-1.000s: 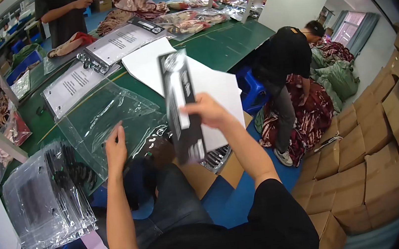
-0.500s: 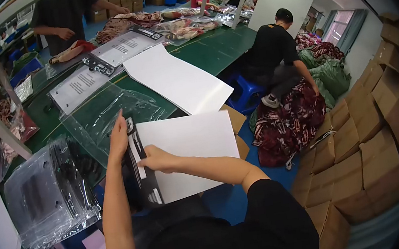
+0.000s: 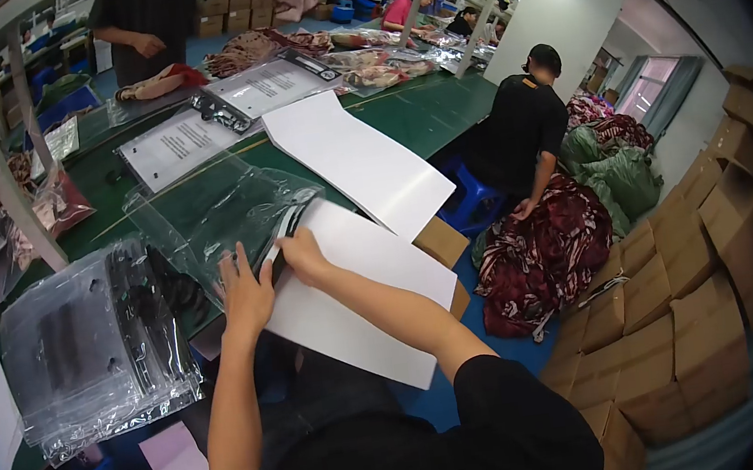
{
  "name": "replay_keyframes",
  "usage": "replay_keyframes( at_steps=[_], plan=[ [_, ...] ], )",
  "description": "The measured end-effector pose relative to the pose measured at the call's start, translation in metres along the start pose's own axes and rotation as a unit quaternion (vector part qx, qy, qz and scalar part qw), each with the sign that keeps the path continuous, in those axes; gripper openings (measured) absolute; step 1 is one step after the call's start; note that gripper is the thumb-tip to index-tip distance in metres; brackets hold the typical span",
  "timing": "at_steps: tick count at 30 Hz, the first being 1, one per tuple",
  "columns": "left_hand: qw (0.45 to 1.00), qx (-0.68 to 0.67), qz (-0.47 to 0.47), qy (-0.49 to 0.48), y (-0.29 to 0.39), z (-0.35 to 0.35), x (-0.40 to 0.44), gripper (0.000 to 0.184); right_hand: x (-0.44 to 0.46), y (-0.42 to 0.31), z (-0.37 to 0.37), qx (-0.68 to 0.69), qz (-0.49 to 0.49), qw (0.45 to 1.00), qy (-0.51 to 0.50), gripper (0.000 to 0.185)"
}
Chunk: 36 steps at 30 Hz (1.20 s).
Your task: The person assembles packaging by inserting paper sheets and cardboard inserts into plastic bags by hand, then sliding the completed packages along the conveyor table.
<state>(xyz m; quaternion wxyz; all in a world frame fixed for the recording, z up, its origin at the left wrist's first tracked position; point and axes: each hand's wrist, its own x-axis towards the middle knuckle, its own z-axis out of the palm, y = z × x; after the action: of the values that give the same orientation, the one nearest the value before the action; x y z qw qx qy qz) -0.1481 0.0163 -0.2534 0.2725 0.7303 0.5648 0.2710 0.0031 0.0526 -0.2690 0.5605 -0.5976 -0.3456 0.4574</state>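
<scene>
My right hand (image 3: 303, 257) is closed on the dark-edged end of a white sheet (image 3: 365, 295), which slants down to the right over the table edge. That end lies at the mouth of a clear plastic bag (image 3: 205, 214) on the green table (image 3: 418, 117). Close beside it, my left hand (image 3: 247, 293) has its fingers apart and touches the bag's near edge. Left of my hands lies a stack of clear bags (image 3: 71, 352). More white sheets (image 3: 354, 163) rest on the table beyond.
Printed sheets in bags (image 3: 182, 146) lie farther back, near bagged garments (image 3: 375, 66). One co-worker (image 3: 527, 118) sits at the right by a heap of patterned cloth (image 3: 548, 251); another (image 3: 149, 28) stands across the table. Cardboard boxes (image 3: 669, 321) line the right side.
The white sheet has swung over to the bag, its dark-edged end now tilted into the bag's mouth. My left hand has come down beside my right hand. The seated co-worker has shifted.
</scene>
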Motion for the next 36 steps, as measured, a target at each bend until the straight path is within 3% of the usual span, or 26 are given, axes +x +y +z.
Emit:
replay_keyframes(
  at_steps=[4, 9, 12, 13, 16, 17, 18, 20, 24, 31, 36],
  plan=[
    [0.996, 0.088, 0.023, 0.027, -0.014, 0.006, -0.026, 0.065, 0.026, 0.014, 0.016, -0.008, -0.024, 0.999, 0.045, 0.016],
    [0.986, 0.123, 0.078, 0.079, -0.019, 0.013, -0.039, 0.061, 0.037, 0.012, 0.037, 0.064, 0.022, 0.998, -0.001, 0.020],
    [0.984, 0.110, 0.101, 0.096, -0.030, 0.013, -0.040, 0.059, 0.024, -0.005, 0.036, 0.067, 0.032, 0.965, -0.252, 0.019],
    [0.984, 0.098, 0.110, 0.101, -0.033, 0.011, -0.040, 0.058, 0.027, -0.002, 0.033, 0.067, 0.032, 0.965, -0.253, 0.019],
    [0.983, 0.088, 0.125, 0.101, -0.044, 0.006, -0.039, 0.056, 0.038, 0.010, 0.025, -0.162, -0.216, 0.923, -0.275, 0.022],
    [0.983, 0.090, 0.132, 0.092, -0.047, 0.006, -0.040, 0.056, 0.042, 0.014, 0.026, -0.162, -0.216, 0.923, -0.275, 0.022],
    [0.983, 0.093, 0.138, 0.083, -0.046, 0.007, -0.040, 0.056, 0.042, 0.009, 0.028, -0.310, -0.287, 0.869, -0.257, 0.024],
    [0.983, 0.093, 0.143, 0.073, -0.050, 0.006, -0.042, 0.055, 0.040, 0.003, 0.034, -0.574, -0.401, 0.687, -0.196, 0.028],
    [0.983, 0.083, 0.151, 0.059, -0.057, -0.002, -0.042, 0.054, 0.068, 0.025, 0.059, -0.543, -0.455, 0.680, -0.191, 0.038],
    [0.982, 0.079, 0.157, 0.066, -0.071, 0.000, -0.044, 0.050, 0.101, 0.042, 0.099, -0.537, -0.432, 0.702, -0.181, 0.033],
    [0.952, -0.072, 0.222, 0.199, -0.119, 0.019, -0.101, 0.042, 0.103, 0.050, 0.110, -0.525, -0.434, 0.712, -0.168, 0.035]
  ],
)
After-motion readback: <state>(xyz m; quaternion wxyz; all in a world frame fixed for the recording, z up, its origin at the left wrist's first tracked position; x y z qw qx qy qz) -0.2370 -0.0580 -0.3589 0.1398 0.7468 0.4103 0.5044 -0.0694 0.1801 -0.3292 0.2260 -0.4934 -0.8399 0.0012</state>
